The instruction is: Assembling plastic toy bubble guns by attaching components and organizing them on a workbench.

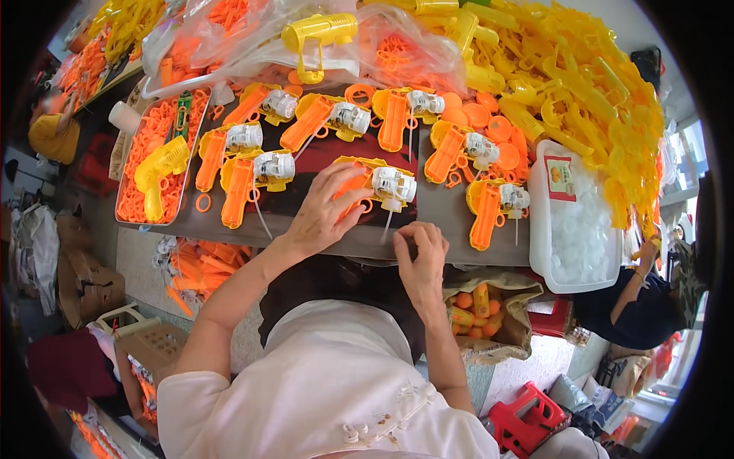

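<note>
In the middle of the table lies an open toy bubble gun half (353, 183), with a yellow shell, an orange handle part and a white-and-clear mechanism (394, 186). My left hand (330, 205) bends its fingers over the orange part, holding it. From the mechanism a thin clear tube (387, 226) hangs toward the table edge. Beside its lower end is my right hand (422, 258), its fingers curled in; whatever they pinch is hidden. Several similar half-assembled toys (312, 122) lie around, left, right and behind.
A tray of orange parts (159, 200), with a yellow gun shell (162, 172) on top, stands at left. Yellow shells (566, 84) pile high at back right. A white tub (541, 222) holds clear pieces. Below the table sits a bag (511, 325) of orange bottles. Other people work nearby.
</note>
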The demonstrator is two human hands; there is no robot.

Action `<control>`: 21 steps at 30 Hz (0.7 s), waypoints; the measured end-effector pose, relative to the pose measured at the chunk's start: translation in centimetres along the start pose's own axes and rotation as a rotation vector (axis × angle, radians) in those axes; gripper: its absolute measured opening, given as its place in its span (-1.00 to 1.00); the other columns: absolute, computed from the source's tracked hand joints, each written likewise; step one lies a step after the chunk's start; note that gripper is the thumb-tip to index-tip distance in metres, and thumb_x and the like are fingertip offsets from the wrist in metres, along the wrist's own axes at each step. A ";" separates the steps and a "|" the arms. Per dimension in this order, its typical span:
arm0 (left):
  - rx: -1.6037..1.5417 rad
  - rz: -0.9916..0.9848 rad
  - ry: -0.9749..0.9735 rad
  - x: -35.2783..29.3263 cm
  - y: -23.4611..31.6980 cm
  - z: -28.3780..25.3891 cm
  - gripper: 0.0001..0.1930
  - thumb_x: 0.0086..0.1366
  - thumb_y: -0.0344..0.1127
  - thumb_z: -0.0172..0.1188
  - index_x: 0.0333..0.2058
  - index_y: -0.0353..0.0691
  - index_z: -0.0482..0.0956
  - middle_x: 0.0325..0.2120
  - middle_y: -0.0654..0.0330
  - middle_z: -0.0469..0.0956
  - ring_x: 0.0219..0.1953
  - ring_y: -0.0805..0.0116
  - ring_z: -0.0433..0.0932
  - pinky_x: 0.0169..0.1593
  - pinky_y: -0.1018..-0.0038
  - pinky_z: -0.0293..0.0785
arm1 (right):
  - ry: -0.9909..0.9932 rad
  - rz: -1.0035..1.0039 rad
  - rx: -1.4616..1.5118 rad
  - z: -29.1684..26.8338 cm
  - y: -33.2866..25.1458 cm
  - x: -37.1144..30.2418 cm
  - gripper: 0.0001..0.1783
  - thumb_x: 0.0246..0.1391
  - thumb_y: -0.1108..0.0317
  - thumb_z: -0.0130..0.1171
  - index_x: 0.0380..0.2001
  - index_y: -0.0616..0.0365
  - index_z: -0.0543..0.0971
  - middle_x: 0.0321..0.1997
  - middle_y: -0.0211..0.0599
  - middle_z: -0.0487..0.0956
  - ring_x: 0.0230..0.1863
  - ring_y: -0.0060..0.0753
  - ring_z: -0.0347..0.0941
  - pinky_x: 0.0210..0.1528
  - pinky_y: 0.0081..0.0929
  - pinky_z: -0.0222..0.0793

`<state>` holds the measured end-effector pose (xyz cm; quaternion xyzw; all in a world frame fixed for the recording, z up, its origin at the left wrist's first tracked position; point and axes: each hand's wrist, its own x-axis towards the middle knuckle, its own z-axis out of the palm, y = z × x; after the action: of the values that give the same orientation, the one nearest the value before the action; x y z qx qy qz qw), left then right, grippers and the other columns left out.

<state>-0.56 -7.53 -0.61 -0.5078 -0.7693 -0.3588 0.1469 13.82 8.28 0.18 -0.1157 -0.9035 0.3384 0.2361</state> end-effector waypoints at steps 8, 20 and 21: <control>0.000 -0.052 -0.197 0.0 3.2 1.0 -0.44 0.14 -0.30 0.25 0.13 -0.21 0.38 0.20 -0.03 0.20 0.29 -0.10 0.09 0.32 0.10 0.11 | 0.056 -0.028 -0.008 0.5 0.0 0.5 -0.80 0.01 0.42 0.27 -0.31 0.16 0.46 -0.23 -0.27 0.47 -0.16 -0.22 0.38 -0.01 -0.30 0.17; 0.417 -0.038 -0.300 12.7 -4.8 3.4 -0.04 -0.01 -0.07 0.36 0.34 -0.07 0.06 0.24 -0.14 0.12 0.28 -0.16 0.08 0.32 -0.02 -0.05 | 0.020 -0.184 -0.245 0.2 -1.3 2.4 -0.41 -0.06 0.27 0.30 0.09 0.11 0.44 0.30 -0.01 0.22 0.35 0.14 0.01 0.35 0.08 -0.14; 0.418 -0.030 -0.297 13.5 -5.3 3.7 -0.04 -0.01 -0.07 0.36 0.34 -0.07 0.06 0.24 -0.14 0.12 0.28 -0.16 0.08 0.32 -0.02 -0.05 | -0.035 -0.195 -0.253 0.8 -0.7 2.1 -0.40 -0.06 0.24 0.31 0.09 0.11 0.44 0.31 -0.03 0.22 0.36 0.16 0.00 0.35 0.11 -0.16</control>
<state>-10.69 2.96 2.61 -0.5021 -0.8473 -0.1157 0.1286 11.58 8.13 0.86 -0.0502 -0.9499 0.1992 0.2354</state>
